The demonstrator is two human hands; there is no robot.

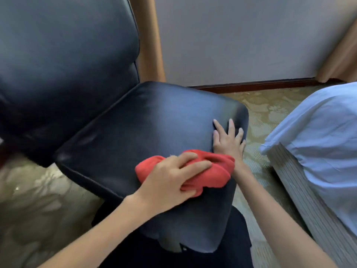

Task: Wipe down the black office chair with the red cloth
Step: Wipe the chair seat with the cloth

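Your left hand (170,178) grips the bunched red cloth (208,173), fingers curled over it, pressed on the chair (135,122) seat near the front edge. Your right hand (229,140) lies flat on the seat's right side w/ fingers straight and spread – holds nothing, touching the cloth's far edge. Backrest upright at left. Bed (316,144) w/ white sheet to the right – patterned carpet (270,107) btwn it and the chair.
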